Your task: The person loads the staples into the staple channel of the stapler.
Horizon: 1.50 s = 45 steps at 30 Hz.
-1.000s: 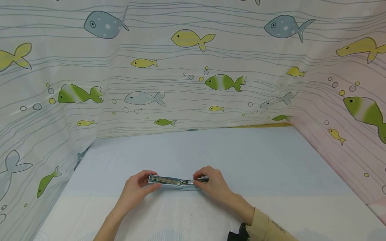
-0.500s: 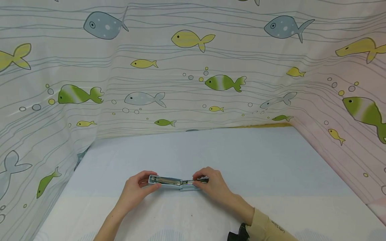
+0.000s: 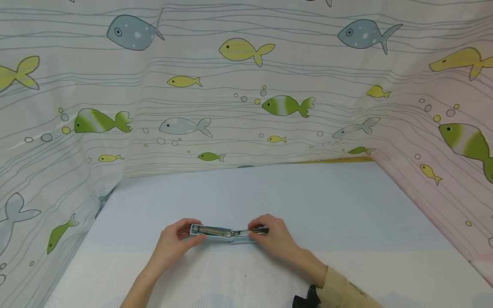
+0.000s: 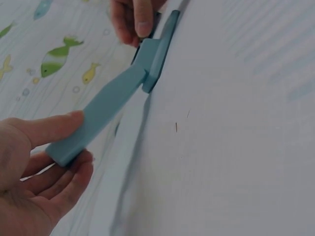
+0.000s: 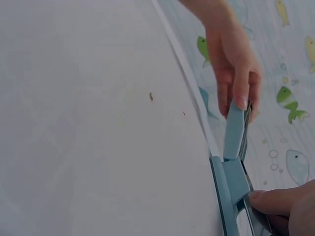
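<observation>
A light-blue stapler lies swung open, almost flat, on the pale blue cloth. My left hand grips its left end, the lifted top arm, thumb on one side and fingers under it. The left wrist view shows that arm of the stapler slanting up from the hinge into my left hand. My right hand pinches the right end, where the metal staple channel lies. In the right wrist view the stapler runs from my right hand's thumb up to the left hand.
A fish-print curtain hangs as walls at the back, left and right, close around the table. The near strip of the cloth is white. A black strap sits at the right sleeve cuff.
</observation>
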{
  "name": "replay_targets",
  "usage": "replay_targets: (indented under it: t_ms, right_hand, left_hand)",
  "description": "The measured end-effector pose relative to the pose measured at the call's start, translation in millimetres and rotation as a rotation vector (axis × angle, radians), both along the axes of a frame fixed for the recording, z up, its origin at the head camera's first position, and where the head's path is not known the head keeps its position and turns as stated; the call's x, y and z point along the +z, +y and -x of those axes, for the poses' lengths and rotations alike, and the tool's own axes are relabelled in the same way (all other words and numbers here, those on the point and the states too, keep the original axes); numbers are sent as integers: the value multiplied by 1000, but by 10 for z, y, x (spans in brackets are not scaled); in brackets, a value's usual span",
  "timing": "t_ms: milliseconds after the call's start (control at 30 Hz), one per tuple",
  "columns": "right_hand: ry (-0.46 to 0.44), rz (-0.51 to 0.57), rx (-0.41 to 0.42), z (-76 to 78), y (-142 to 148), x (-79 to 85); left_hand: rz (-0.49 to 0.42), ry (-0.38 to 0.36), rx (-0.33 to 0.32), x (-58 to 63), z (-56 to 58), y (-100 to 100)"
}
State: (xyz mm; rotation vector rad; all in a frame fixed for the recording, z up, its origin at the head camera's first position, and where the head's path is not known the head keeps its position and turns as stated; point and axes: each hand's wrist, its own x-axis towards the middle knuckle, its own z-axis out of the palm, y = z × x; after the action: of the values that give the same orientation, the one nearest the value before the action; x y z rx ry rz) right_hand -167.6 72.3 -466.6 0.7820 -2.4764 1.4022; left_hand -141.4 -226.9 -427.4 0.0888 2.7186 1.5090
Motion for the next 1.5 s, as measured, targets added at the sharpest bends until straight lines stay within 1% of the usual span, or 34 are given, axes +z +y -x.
replay_targets:
  t_ms: [133,367,433,633,867,1033,1233,1367,1500]
  right_hand:
    - [28,-9,5,0,30,-1]
    - [107,0,14,2,61,-25]
    - [107,1,16,-2,68,-25]
    - [51,-7,16,-22,75,7]
    - [89,-23,8,-19,108,10]
    - [92,-36,-2,-28,158,22]
    - [107,-29,10,-38,220,43]
    - [91,-29,7,-37,253,52]
    - [72,-37,-14,-34,286,49]
  left_hand:
    - [-5,-1,-6,15,-3,-1]
    - [-3,2,-13,28,-8,1]
    - [-5,-1,-8,19,-5,1]
    - [-2,0,-5,-4,1,-7]
    - [0,1,-5,-5,-1,-6]
    - [3,0,-5,8,-1,-8]
    - [-4,-8,-11,23,-6,-14]
    - [-15,-6,-17,28,-3,-23]
    - [-30,0,-27,29,2,-31]
